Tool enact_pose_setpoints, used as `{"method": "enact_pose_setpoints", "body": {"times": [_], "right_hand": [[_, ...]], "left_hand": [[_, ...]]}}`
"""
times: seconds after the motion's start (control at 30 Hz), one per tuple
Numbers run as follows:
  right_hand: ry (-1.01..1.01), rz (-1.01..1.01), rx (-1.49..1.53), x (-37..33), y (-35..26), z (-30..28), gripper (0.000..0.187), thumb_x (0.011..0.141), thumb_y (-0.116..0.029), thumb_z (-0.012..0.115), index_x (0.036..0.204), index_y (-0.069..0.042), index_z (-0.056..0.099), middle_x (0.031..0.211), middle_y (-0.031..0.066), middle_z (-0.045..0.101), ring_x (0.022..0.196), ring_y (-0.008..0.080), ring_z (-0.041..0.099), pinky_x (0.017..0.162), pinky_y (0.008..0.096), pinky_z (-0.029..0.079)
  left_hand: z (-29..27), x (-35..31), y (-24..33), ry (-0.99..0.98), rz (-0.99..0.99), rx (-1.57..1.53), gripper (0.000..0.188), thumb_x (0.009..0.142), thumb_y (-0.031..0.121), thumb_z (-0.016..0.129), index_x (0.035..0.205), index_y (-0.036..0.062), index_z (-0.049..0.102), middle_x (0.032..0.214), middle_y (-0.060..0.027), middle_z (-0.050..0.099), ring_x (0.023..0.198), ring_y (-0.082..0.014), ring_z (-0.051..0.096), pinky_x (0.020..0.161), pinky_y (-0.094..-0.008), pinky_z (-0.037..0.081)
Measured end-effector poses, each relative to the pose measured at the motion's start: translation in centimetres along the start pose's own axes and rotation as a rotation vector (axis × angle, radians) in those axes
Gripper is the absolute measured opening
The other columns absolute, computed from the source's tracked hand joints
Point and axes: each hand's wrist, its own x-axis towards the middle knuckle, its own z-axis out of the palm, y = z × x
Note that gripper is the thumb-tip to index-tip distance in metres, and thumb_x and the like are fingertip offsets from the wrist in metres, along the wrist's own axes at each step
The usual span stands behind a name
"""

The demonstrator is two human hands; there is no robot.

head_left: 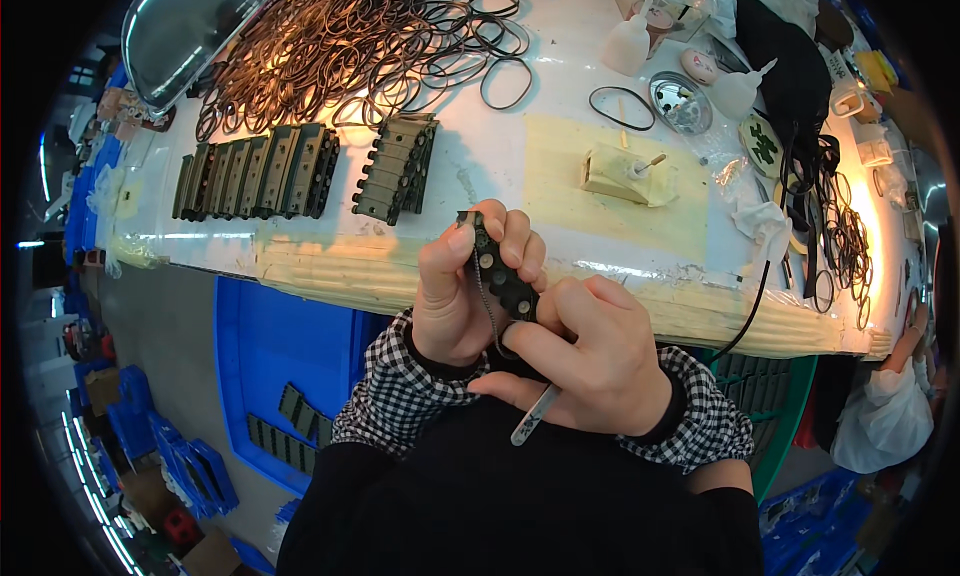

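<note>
In front of my chest, my left hand (455, 296) is closed around a dark green toy chassis (512, 294) with a row of round wheels along its side. A thin ridged black rubber track (487, 301) runs beside the wheels and bows away from them on the left. My right hand (605, 356) is closed, its fingers at the lower end of the chassis. From under that palm sticks the metal end of what looks like tweezers (536, 414); their tips are hidden.
A big heap of black rubber loops (330, 46) covers the far left of the table. Green wheeled chassis (255, 174) stand in a row, with another group (395, 168) beside them. A yellowish block (625, 176) sits on taped paper. Blue bin (285, 346) and green crate (775, 416) flank me below.
</note>
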Motion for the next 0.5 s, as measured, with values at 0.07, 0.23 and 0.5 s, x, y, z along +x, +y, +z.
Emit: {"method": "enact_pose_setpoints", "body": {"times": [0.07,0.23,0.5], "right_hand": [[0.021,-0.006,-0.018,-0.2,0.4,-0.1,0.025,0.071,-0.028,0.080,0.077,-0.010,0.062,0.075,0.0007,0.049,0.059,0.0152,0.049,0.053,0.0280,0.040],[0.100,-0.023,-0.025,-0.6,1.0,-0.3,0.020,0.070,-0.017,0.078,0.081,-0.010,0.064,0.081,0.0009,0.054,0.068,0.0148,0.056,0.058,0.0267,0.046],[0.098,-0.108,-0.213,-1.1,2.4,-1.2,0.026,0.068,-0.011,0.073,0.094,-0.010,0.071,0.100,0.0042,0.067,0.069,0.0138,0.060,0.058,0.0250,0.044]], "left_hand": [[-0.1,0.3,0.3,0.011,-0.004,-0.007,0.020,0.093,0.031,0.057,0.095,0.0122,0.051,0.086,-0.0010,0.049,0.086,-0.0154,0.049,0.080,-0.0313,0.051],[-0.7,0.5,0.2,0.043,0.008,0.047,0.020,0.094,0.030,0.056,0.098,0.0106,0.051,0.088,-0.0011,0.050,0.089,-0.0155,0.050,0.084,-0.0324,0.053],[-0.5,0.9,0.3,0.215,0.036,0.041,0.022,0.093,0.032,0.057,0.096,0.0101,0.056,0.090,0.0000,0.053,0.091,-0.0155,0.053,0.086,-0.0329,0.054]]}}
